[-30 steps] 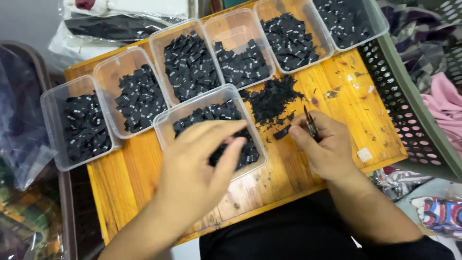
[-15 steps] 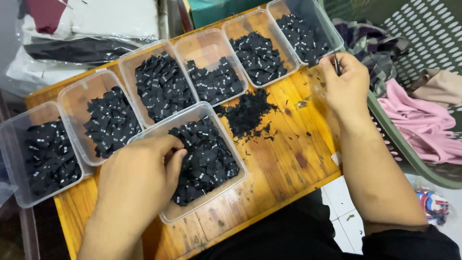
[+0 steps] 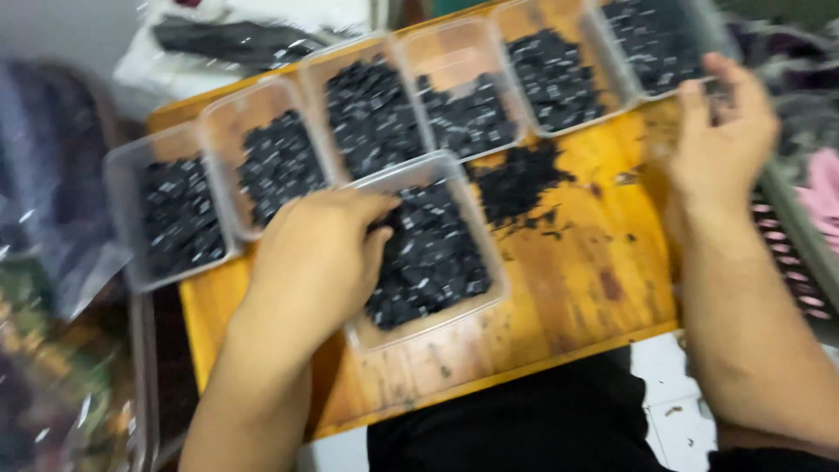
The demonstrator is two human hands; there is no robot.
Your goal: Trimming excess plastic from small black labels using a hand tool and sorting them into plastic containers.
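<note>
Six clear tubs (image 3: pixel 489 288) of black bits, two hands

A home used for piecework sorting: a small wooden tabletop (image 3: pixel 568 288) crowded with clear plastic tubs (image 3: pixel 175 218) of tiny black parts (image 3: pixel 428 262), beside a laundry basket (image 3: pixel 800 253) and crumpled plastic bags (image 3: pixel 52 376)

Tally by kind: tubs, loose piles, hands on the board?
Clear tubs of black bits: 6, five in the back row and one in front
Loose black pile on the board: 1
Hands: 2, left hand in the front tub, right hand at the far-right tub
Total: 9
</note>
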